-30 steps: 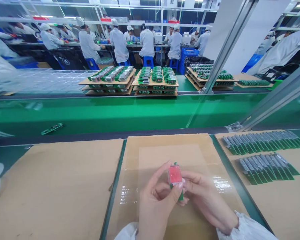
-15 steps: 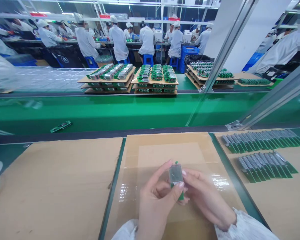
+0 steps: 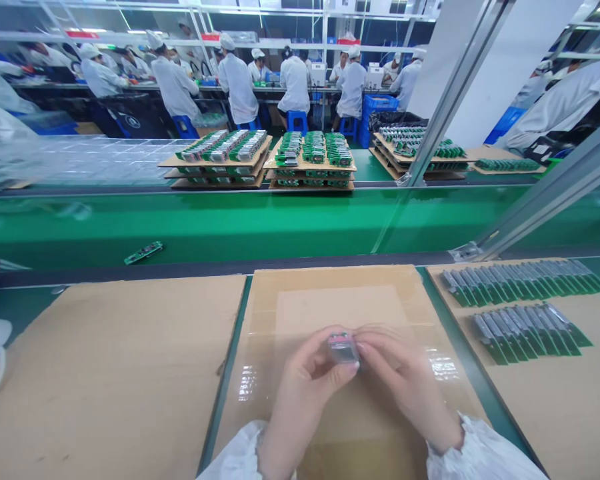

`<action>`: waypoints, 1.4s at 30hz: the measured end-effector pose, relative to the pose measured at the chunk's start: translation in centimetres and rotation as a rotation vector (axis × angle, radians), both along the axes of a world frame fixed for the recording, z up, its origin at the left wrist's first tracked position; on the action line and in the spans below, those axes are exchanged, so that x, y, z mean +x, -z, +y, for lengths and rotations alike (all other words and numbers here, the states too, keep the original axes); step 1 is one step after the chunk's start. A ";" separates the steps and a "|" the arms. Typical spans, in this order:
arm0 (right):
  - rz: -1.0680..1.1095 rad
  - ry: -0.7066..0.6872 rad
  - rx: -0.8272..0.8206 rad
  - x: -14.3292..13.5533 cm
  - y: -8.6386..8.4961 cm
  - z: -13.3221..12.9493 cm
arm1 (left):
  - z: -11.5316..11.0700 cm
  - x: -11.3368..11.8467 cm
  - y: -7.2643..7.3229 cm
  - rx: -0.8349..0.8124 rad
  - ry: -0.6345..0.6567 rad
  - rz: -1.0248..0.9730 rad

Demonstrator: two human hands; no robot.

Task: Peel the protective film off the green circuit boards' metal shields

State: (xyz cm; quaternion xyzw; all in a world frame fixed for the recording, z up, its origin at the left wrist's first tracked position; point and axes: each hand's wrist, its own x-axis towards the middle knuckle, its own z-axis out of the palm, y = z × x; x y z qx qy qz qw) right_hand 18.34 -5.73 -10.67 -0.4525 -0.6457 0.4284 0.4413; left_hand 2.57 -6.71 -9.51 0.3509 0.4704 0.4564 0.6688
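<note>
Both hands, the left hand (image 3: 300, 387) and the right hand (image 3: 405, 383), pinch a small green circuit module with a glossy grey screen (image 3: 343, 348) between closed fingers above the taped cardboard sheet (image 3: 330, 293) near the bench's front edge. It looks light, stiff and fragile; edges seem the safest hold, off the screen.

Your left hand (image 3: 305, 387) and right hand (image 3: 405, 387) meet over the centre cardboard sheet (image 3: 340, 293), the small module (image 3: 343, 348) between them. Rows of boards (image 3: 523, 303) lie to your right. The conveyor belt (image 3: 260, 227) runs beyond, carrying one loose board (image 3: 143, 253).
</note>
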 end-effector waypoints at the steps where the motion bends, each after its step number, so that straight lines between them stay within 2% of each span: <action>1: -0.056 0.016 0.079 0.2 0.0 0.0 | 0.2 -0.1 0.0 0.009 -0.020 0.021; 3: -0.105 0.118 0.117 0.4 0.2 0.1 | 0.4 -0.3 0.2 0.022 -0.073 0.065; 6: -0.078 0.360 0.004 0.5 0.4 0.3 | 0.5 -0.3 0.9 0.063 -0.099 0.147; 8: -0.027 0.457 -0.086 0.4 0.5 0.4 | 0.4 -0.2 1.3 0.107 -0.064 0.278; 10: 0.019 0.496 -0.150 0.3 0.5 0.5 | 0.4 0.0 1.4 0.148 -0.023 0.483; 13: 0.065 0.494 -0.200 0.1 0.7 0.6 | 0.6 0.2 1.3 0.213 0.036 0.712; 18: 0.119 0.457 -0.262 -0.2 1.1 0.7 | 1.3 -0.9 1.4 0.376 0.191 0.784; 23: 0.115 0.445 -0.278 -0.1 1.4 0.9 | 1.6 -2.0 2.3 0.495 0.176 0.852; 28: 0.126 0.456 -0.297 0.0 1.7 1.0 | 1.6 -1.8 3.0 0.613 0.137 0.851; 36: 0.113 0.478 -0.332 -0.1 1.8 1.2 | 1.6 -1.7 2.6 0.572 0.131 0.880; 39: 0.098 0.491 -0.347 0.1 1.8 1.2 | 1.1 -1.8 1.8 0.510 0.151 0.890; 42: 0.104 0.507 -0.387 0.2 1.7 1.3 | 0.6 -3.0 0.4 0.415 0.185 0.921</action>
